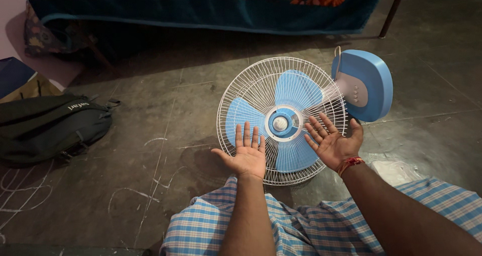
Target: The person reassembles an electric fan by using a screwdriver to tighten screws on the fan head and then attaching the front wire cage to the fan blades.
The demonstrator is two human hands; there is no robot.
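Note:
A table fan lies on the floor with its white wire grille (pixel 261 80) facing up and blue blades (pixel 293 90) behind it. Its round blue base (pixel 369 83) stands on edge at the right. My left hand (pixel 247 153) is held palm up, fingers spread, over the near left part of the grille and holds nothing. My right hand (pixel 331 141) is also palm up and open over the near right part of the grille, with a red thread on its wrist. I cannot tell whether the hands touch the grille.
A dark green backpack (pixel 47 125) lies on the floor at the left. A bed with a teal flowered cover (pixel 211 7) runs along the back, one metal leg (pixel 391 10) at the right. My legs in blue checked cloth (pixel 301 226) are at the bottom. Chalk marks cross the stone floor.

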